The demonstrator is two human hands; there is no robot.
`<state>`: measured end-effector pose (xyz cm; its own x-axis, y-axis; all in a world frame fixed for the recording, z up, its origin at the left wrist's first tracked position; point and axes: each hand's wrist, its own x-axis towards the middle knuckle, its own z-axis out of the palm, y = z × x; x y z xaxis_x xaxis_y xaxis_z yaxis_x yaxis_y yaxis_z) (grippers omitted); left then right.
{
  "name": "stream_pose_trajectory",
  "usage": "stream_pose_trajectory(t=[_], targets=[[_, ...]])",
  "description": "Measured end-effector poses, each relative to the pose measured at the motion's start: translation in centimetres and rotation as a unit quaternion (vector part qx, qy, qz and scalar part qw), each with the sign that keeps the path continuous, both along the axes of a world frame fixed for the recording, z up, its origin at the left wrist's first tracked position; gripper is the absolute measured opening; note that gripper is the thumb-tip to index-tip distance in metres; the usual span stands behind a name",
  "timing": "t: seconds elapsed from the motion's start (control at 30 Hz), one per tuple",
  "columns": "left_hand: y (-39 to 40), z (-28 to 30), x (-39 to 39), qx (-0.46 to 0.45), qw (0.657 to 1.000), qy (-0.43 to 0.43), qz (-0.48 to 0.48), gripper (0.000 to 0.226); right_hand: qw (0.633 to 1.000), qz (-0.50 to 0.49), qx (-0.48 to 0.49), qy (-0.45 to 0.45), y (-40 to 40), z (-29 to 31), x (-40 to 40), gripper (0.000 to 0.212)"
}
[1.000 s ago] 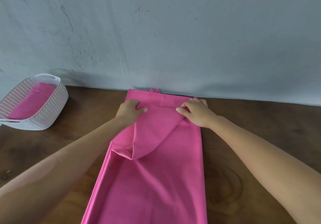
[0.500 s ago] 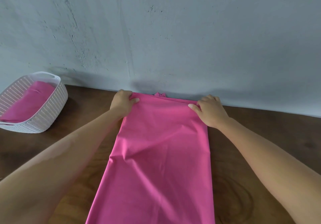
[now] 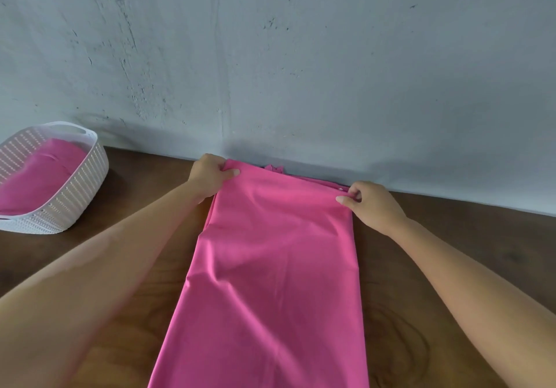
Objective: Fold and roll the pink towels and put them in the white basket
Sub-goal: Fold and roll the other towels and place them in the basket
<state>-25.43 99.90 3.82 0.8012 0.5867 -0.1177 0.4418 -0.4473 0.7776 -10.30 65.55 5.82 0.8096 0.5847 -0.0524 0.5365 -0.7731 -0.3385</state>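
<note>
Both hands (image 3: 207,177) now at towel (image 3: 270,267) far edge.

Soft, even daylight with no glare leaves faint shadows on the wall (image 3: 301,86) above the counter (image 3: 451,237), while wide-angle bending and slight blur smear the white basket (image 3: 75,195) at nine o'clock.

Long pink towel (image 3: 270,267) lies flat on table; white basket (image 3: 78,189) holds another.
</note>
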Motion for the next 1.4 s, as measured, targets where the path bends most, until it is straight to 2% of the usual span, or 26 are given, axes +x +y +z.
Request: stream_pose_trajectory(t=[0.1,0.2,0.3,0.47,0.7,0.83,1.1,1.23,1.4], targets=[[0.0,0.7,-1.7,-0.008,0.998,-0.053,-0.011,0.052,0.999,0.015,-0.031,-0.014,-0.3,0.8,-1.1,0.028],[-0.1,1.3,-4.1,-0.031,0.995,-0.097,-0.018,0.043,0.999,0.014,-0.004,-0.034,-0.7,1.5,-2.4,0.027],[-1.2,2.2,-7.3,-0.037,0.990,-0.126,-0.049,0.032,0.995,0.037,0.009,-0.091,-1.8,1.8,-4.1,0.015],[-3.2,2.6,-12.5,-0.081,0.981,-0.155,-0.088,0.026,0.989,0.067,0.013,-0.132,-4.2,2.0,-7.5,0.021],[-5.1,1.6,-16.9,-0.124,0.977,-0.153,-0.079,0.015,0.980,0.024,-0.042,-0.191,-7.1,2.2,-12.6,0.029],[-5.9,-0.4,-18.4,-0.135,0.978,-0.144,-0.072,0.018,0.983,-0.001,-0.046,-0.179,-8.2,0.9,-16.3,0.029],[-8.0,-3.0,-22.4,-0.074,0.990,-0.103,-0.062,0.022,0.992,-0.071,-0.010,-0.105,-10.8,-3.9,-23.7,0.026],[-10.0,-3.0,-24.9,-0.059,0.992,-0.104,-0.038,0.026,0.990,-0.092,0.039,-0.104,-12.1,-5.3,-26.4,0.019],[-13.1,-3.0,-29.2,-0.054,0.994,-0.098,0.008,0.030,0.986,-0.067,0.092,-0.125,-14.5,-6.7,-29.7,0.014]])
